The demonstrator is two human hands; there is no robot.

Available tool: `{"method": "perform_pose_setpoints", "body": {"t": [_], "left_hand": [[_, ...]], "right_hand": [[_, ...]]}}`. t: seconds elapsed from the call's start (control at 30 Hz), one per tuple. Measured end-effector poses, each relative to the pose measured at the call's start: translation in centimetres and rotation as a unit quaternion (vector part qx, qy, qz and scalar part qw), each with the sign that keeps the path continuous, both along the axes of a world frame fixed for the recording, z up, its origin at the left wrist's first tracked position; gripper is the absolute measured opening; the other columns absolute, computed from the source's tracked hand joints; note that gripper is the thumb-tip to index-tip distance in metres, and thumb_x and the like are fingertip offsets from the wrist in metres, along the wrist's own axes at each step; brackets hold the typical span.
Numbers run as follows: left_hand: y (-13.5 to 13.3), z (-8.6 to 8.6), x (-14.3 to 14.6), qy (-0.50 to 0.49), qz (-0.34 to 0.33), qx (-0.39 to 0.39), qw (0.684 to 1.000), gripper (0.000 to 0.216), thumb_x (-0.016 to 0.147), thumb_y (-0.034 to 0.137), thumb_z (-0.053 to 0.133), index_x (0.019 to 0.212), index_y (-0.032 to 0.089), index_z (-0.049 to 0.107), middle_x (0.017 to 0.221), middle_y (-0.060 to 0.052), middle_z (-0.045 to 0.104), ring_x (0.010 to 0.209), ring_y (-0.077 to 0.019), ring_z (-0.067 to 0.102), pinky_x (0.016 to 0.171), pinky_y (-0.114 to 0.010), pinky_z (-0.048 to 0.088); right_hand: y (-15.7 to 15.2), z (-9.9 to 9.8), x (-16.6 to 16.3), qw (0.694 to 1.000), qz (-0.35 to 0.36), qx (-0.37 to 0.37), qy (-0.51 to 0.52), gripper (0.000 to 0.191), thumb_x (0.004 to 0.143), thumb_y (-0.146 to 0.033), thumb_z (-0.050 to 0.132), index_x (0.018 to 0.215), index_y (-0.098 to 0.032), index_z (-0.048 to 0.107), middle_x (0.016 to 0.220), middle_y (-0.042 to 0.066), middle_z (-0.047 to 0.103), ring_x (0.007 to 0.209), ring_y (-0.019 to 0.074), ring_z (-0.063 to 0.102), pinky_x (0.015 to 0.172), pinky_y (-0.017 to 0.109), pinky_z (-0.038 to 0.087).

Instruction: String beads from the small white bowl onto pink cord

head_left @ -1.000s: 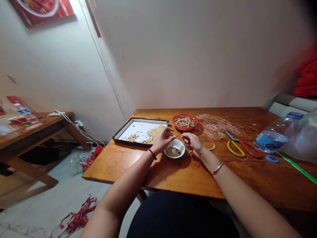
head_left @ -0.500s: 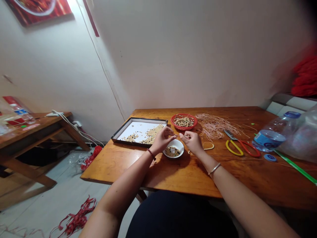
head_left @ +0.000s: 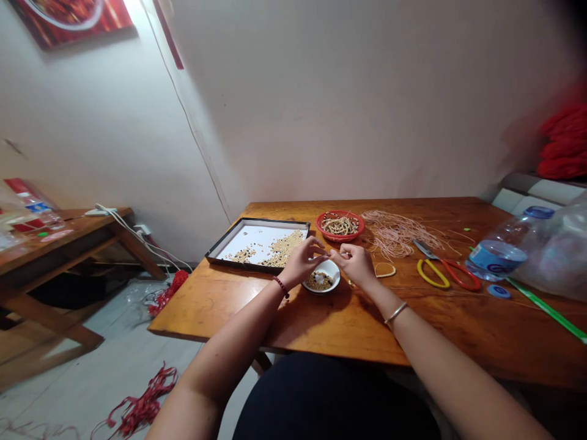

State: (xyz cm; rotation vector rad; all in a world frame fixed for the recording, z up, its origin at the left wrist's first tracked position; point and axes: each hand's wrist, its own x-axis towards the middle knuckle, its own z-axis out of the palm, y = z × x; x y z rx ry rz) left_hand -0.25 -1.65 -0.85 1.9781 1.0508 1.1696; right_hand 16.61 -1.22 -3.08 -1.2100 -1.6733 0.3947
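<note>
My left hand (head_left: pixel 301 261) and my right hand (head_left: pixel 356 264) meet fingertip to fingertip just above a small white bowl (head_left: pixel 322 279) of mixed beads on the wooden table (head_left: pixel 348 318). Both hands are pinched shut. What they pinch is too small to make out; a thin cord seems to run between them. A short beaded strand (head_left: pixel 384 271) lies on the table beside my right hand. Behind my left hand sits a black tray (head_left: pixel 257 242) with a white floor and loose tan and dark beads.
A red basket (head_left: pixel 340 225) of beaded strands and a pile of pink cord (head_left: pixel 397 232) lie at the back. Yellow-and-red scissors (head_left: pixel 443 269), a water bottle (head_left: pixel 502 250), its blue cap (head_left: pixel 498 291) and a green stick (head_left: pixel 548 308) lie at right. Red cord (head_left: pixel 142 403) litters the floor.
My two hands have drawn closer until their fingertips meet over the bowl. My right hand moved a little left and up.
</note>
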Motion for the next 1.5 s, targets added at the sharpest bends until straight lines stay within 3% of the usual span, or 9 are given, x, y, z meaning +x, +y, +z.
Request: {"method": "perform_pose_setpoints", "body": {"t": [0.3, 0.63, 1.13, 1.5], "left_hand": [[0.31, -0.09, -0.30, -0.007, 0.004, 0.009, 1.000, 0.032, 0.075, 0.039, 0.068, 0.089, 0.017, 0.050, 0.081, -0.004, 0.066, 0.071, -0.0127, 0.061, 0.055, -0.020, 0.037], [0.08, 0.03, -0.32, 0.005, 0.005, 0.014, 1.000, 0.027, 0.077, 0.036, 0.066, 0.088, 0.017, 0.050, 0.080, -0.004, 0.068, 0.065, -0.0108, 0.059, 0.053, -0.020, 0.036], [-0.28, 0.23, -0.27, -0.021, -0.017, 0.001, 1.000, 0.024, 0.076, 0.029, 0.067, 0.088, 0.017, 0.050, 0.082, -0.007, 0.069, 0.074, -0.0154, 0.066, 0.063, -0.024, 0.048], [-0.13, 0.13, -0.26, -0.004, 0.004, 0.009, 1.000, 0.025, 0.077, 0.033, 0.066, 0.090, 0.017, 0.050, 0.078, -0.004, 0.068, 0.067, -0.0125, 0.061, 0.057, -0.021, 0.042]], "right_hand": [[0.15, 0.03, 0.12, 0.999, -0.007, -0.007, 0.030, 0.042, 0.074, -0.043, 0.057, 0.050, -0.019, 0.032, 0.049, -0.006, 0.027, 0.047, 0.0074, 0.026, 0.046, 0.022, 0.021], [0.23, -0.21, 0.08, 1.000, -0.005, 0.003, 0.023, 0.042, 0.075, -0.042, 0.056, 0.051, -0.019, 0.031, 0.049, -0.006, 0.027, 0.047, 0.0075, 0.026, 0.047, 0.022, 0.021], [0.00, -0.14, -0.02, 1.000, -0.013, -0.006, 0.000, 0.044, 0.075, -0.044, 0.057, 0.051, -0.019, 0.030, 0.048, -0.006, 0.027, 0.047, 0.0076, 0.026, 0.047, 0.023, 0.020], [-0.11, -0.22, -0.05, 1.000, -0.012, -0.003, 0.022, 0.042, 0.075, -0.044, 0.056, 0.051, -0.019, 0.032, 0.049, -0.006, 0.029, 0.047, 0.0080, 0.027, 0.048, 0.023, 0.022]]}}
